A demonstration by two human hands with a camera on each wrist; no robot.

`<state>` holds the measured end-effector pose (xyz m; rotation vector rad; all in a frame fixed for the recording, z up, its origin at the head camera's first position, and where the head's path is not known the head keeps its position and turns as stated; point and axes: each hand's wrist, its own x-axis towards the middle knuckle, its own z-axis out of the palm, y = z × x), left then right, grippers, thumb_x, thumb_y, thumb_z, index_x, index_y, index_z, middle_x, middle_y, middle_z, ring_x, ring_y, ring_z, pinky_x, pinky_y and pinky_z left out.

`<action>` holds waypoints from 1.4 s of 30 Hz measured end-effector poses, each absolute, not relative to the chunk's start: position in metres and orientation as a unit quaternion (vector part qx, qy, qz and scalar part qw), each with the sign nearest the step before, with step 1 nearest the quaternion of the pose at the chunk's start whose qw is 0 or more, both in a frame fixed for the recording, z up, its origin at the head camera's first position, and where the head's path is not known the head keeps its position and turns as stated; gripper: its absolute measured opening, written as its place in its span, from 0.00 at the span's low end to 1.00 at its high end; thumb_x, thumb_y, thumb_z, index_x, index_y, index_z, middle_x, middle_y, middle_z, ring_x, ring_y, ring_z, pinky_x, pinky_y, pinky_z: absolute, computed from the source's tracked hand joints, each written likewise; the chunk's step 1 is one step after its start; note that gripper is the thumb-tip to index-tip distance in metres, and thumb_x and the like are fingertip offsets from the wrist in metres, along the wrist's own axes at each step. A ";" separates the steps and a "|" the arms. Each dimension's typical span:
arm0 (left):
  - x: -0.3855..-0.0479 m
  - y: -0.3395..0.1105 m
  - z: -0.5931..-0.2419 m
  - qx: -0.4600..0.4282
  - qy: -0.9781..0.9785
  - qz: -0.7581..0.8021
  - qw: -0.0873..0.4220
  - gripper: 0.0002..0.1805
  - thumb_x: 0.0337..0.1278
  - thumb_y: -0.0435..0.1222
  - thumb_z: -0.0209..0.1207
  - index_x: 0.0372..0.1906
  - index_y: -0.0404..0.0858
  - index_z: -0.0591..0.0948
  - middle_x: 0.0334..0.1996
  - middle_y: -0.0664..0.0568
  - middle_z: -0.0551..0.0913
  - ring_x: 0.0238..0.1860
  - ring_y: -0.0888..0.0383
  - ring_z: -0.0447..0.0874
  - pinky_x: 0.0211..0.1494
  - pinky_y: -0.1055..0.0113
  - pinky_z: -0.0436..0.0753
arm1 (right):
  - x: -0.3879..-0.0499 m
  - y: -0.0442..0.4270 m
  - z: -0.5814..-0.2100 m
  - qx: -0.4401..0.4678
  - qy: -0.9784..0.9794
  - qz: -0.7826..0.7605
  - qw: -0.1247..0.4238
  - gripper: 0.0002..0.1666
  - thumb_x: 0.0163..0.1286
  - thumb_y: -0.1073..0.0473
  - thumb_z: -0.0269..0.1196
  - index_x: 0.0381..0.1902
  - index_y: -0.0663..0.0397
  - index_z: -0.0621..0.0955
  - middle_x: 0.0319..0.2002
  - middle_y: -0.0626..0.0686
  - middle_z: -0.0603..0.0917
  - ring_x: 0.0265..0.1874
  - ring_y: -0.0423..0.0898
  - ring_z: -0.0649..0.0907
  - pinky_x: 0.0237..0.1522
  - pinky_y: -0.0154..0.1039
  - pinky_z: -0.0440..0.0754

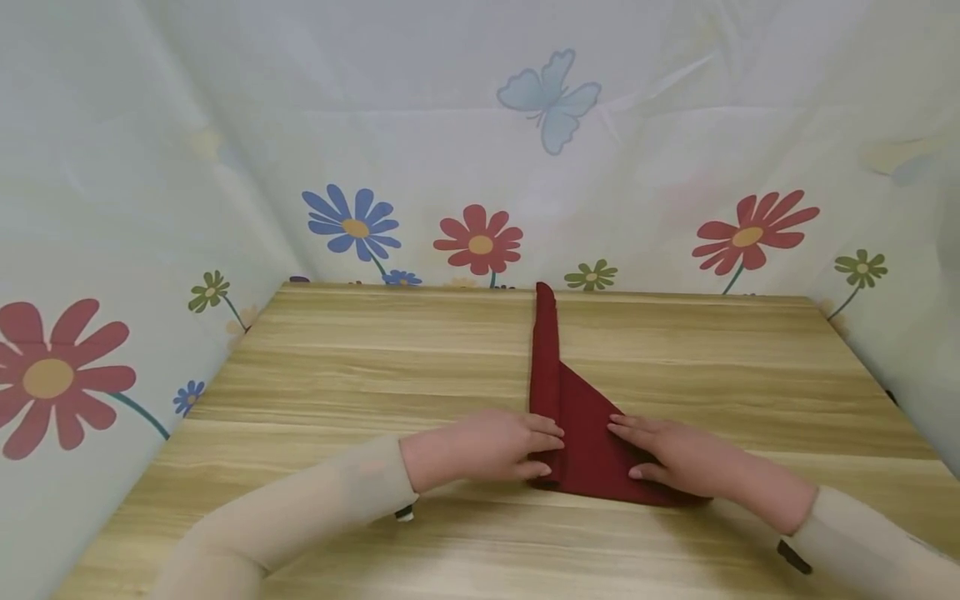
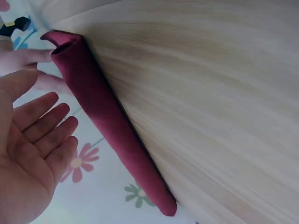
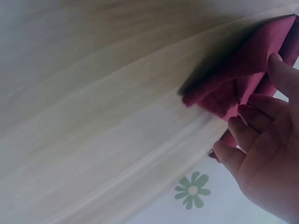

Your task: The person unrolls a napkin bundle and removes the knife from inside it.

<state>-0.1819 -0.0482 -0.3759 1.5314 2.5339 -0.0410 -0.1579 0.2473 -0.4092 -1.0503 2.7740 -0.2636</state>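
A dark red cloth [image 1: 590, 433] lies on the wooden table, its left side rolled into a long narrow tube [image 1: 546, 367] that points to the back edge. The rest of it spreads flat to the right as a triangle. My left hand [image 1: 487, 450] rests with loosely extended fingers at the near part of the tube. Over the slanted right side of the cloth lies my right hand [image 1: 693, 457], fingers reaching left and touching the fabric. In the left wrist view the rolled tube [image 2: 110, 116] shows a curled end. The right wrist view shows a raised flap [image 3: 229, 88] by the fingertips.
Wood-grain table [image 1: 375, 350] surrounds the cloth. Behind and beside it hangs a pale curtain [image 1: 420, 100] printed with flowers and a butterfly. Small dark objects sit at both sleeve cuffs [image 1: 405, 512].
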 end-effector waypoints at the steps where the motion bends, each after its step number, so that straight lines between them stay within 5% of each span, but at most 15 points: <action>1: -0.181 -0.045 -0.375 0.518 0.850 -0.023 0.089 0.24 0.76 0.48 0.55 0.69 0.44 0.79 0.70 0.55 0.78 0.74 0.61 0.74 0.72 0.68 0.77 | -0.159 0.245 -0.409 -0.352 0.928 -0.090 0.083 0.36 0.71 0.48 0.66 0.72 0.58 0.74 0.71 0.62 0.76 0.67 0.62 0.79 0.64 0.58 0.80; 21: -0.188 -0.035 -0.389 0.534 0.837 -0.061 0.105 0.26 0.74 0.51 0.57 0.70 0.45 0.78 0.71 0.56 0.77 0.78 0.59 0.67 0.79 0.68 0.69 | -0.153 0.243 -0.418 -0.344 0.931 -0.088 0.083 0.37 0.73 0.47 0.64 0.73 0.57 0.72 0.73 0.62 0.73 0.69 0.63 0.78 0.64 0.63 0.79; 42: -0.187 -0.051 -0.381 0.522 0.848 -0.036 0.080 0.26 0.68 0.49 0.63 0.67 0.43 0.80 0.69 0.53 0.80 0.74 0.57 0.73 0.74 0.68 0.76 | -0.151 0.257 -0.429 -0.346 0.934 -0.061 0.069 0.36 0.75 0.46 0.61 0.74 0.57 0.71 0.74 0.61 0.73 0.70 0.60 0.77 0.63 0.61 0.79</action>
